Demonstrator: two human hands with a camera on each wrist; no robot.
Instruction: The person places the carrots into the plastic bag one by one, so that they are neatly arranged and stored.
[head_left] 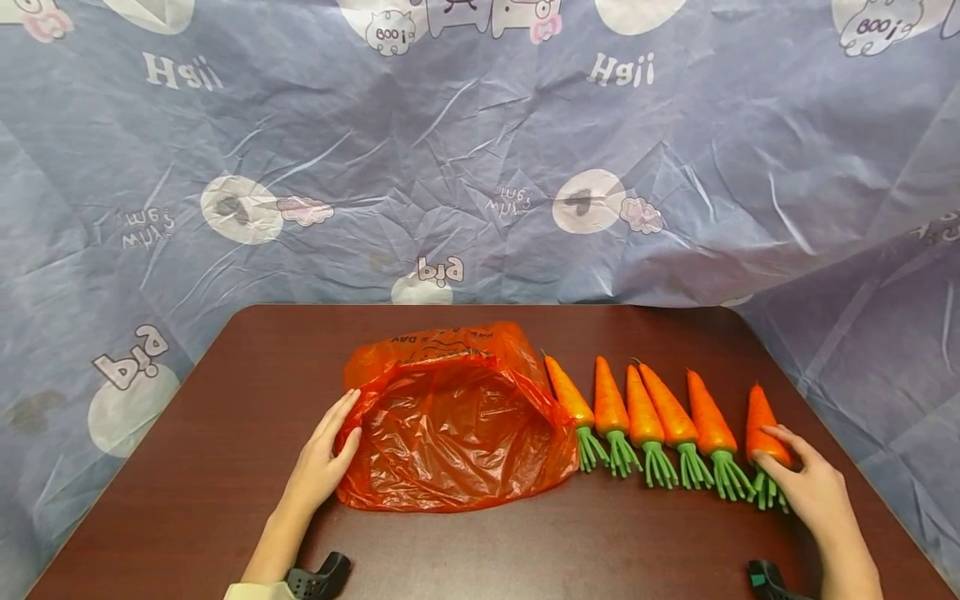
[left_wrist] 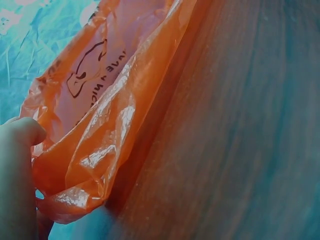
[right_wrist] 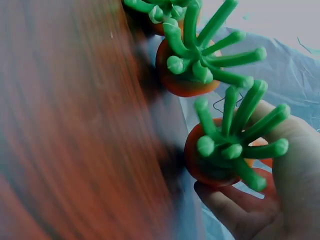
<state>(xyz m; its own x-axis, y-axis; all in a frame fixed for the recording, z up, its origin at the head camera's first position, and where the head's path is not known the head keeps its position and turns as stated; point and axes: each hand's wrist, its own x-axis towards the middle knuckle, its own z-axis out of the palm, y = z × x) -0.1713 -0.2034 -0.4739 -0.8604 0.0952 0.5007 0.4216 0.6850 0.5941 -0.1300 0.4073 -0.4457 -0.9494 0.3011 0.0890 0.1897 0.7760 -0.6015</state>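
Note:
A red plastic bag (head_left: 457,450) lies on its side with its mouth facing me. At its left edge my left hand (head_left: 322,458) pinches the rim, thumb at the opening and fingers along the outside; the left wrist view shows the thumb over the bag's (left_wrist: 100,145) edge. My right hand (head_left: 813,483) holds the rightmost carrot (head_left: 761,417) round its thick end, just above the green stalks. In the right wrist view, thumb and fingers curl about that carrot (right_wrist: 212,167), partly hidden by its stalks.
Several more carrots (head_left: 708,412) lie in a row between the bag and my right hand, tips pointing away. The leftmost carrot (head_left: 567,392) lies against the bag's right side. A patterned cloth (head_left: 450,167) hangs behind the brown table (head_left: 187,500).

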